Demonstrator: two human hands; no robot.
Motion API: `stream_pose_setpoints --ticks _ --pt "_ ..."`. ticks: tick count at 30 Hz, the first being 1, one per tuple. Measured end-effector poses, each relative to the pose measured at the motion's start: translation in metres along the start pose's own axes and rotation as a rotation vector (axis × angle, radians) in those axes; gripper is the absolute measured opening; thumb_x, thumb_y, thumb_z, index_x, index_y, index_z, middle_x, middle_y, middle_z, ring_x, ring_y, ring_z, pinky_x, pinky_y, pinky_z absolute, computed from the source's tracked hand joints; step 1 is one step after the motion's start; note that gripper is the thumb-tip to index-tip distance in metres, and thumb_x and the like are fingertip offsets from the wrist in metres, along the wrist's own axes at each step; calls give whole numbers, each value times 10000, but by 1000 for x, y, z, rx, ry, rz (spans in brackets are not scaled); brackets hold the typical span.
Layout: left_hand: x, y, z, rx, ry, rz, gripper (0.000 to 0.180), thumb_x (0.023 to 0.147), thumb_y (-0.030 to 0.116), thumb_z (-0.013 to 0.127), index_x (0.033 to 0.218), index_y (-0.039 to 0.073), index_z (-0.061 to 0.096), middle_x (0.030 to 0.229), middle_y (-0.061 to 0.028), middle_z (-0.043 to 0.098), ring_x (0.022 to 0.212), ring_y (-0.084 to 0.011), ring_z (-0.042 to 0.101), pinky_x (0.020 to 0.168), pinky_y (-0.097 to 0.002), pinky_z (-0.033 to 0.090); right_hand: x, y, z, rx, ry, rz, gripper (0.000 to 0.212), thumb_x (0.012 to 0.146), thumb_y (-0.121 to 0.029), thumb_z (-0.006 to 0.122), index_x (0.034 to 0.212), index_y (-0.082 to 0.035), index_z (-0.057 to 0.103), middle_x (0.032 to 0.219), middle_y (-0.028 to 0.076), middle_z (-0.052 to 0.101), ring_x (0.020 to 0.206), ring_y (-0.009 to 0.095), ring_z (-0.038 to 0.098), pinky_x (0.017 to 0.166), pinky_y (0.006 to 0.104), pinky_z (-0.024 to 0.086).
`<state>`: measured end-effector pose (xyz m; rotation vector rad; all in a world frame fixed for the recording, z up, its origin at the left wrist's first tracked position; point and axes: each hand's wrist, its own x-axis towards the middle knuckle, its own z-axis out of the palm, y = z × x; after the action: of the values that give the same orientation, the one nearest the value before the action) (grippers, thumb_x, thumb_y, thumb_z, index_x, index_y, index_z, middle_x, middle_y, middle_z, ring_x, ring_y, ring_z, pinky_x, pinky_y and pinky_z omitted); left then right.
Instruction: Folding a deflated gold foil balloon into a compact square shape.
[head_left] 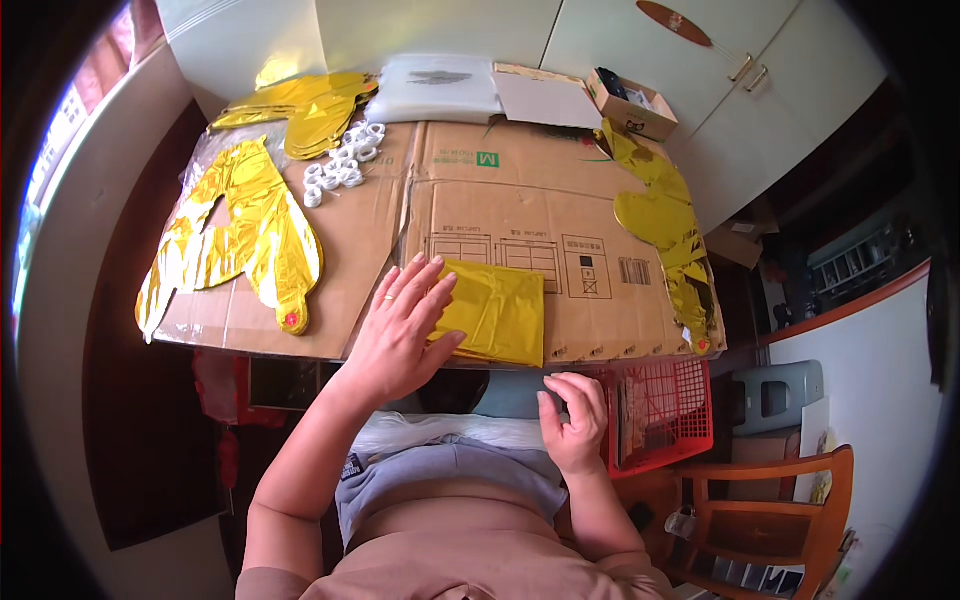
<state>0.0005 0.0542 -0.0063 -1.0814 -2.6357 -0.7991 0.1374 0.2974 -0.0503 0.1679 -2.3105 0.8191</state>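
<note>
A gold foil piece (495, 318), folded into a flat rectangle, lies at the front edge of the cardboard-covered table. My left hand (402, 325) rests over its left side, fingers stretched out and palm down. My right hand (575, 420) hovers in front of the table edge, fingers loosely bent and thumb apart, with nothing visible in it. To the left, an A-shaped gold foil balloon (270, 235) lies flat and uninflated. Another flat gold foil balloon (650, 215), with a curvy outline, lies along the right edge.
White ribbon rolls (345, 160) sit beside a pile of gold foil balloons (320, 105). Behind are clear plastic bags (435, 90), a pale flat board (550, 100) and a small open box (635, 105). A red plastic basket (660, 415) and a wooden chair (770, 520) stand at the right.
</note>
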Motion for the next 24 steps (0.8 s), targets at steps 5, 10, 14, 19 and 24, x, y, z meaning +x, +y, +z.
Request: stream_pose_setpoints --ticks 5,10,14,19,24 --pt "7 0 19 197 -102 4 798 944 498 595 1528 15 348 1602 -202 321 1509 -372 252 1224 -518 167 19 1 2 -101 -5 7 328 775 -71 806 1074 -82 673 1004 89 631 896 293 604 797 405 488" --pt "11 0 21 197 -143 -13 802 950 536 562 1524 16 355 1600 -200 327 1507 -362 263 1223 -520 160 25 5 2 -112 -73 57 315 770 -88 811 1057 -87 682 990 84 605 907 294 589 799 408 474" --pt "8 1 13 29 -15 -15 721 900 387 685 1462 9 438 1534 -210 412 1457 -393 338 1201 -530 226 41 5 -8 -58 -162 94 280 791 -111 801 1047 -74 692 980 89 621 860 297 601 778 402 491" --pt "-19 -5 11 -291 363 -47 497 802 15 727 1278 23 589 1275 -199 605 1180 -387 585 1015 -470 460 88 6 -27 156 -362 393 268 857 -144 772 1075 -11 692 988 116 673 834 251 659 775 359 554" --pt "-47 12 11 -378 487 -22 365 765 -154 655 1082 29 663 970 -127 672 824 -298 645 728 -355 523 141 39 -5 233 -492 367 311 853 -119 780 1127 -12 682 1019 78 651 851 172 618 784 307 535"
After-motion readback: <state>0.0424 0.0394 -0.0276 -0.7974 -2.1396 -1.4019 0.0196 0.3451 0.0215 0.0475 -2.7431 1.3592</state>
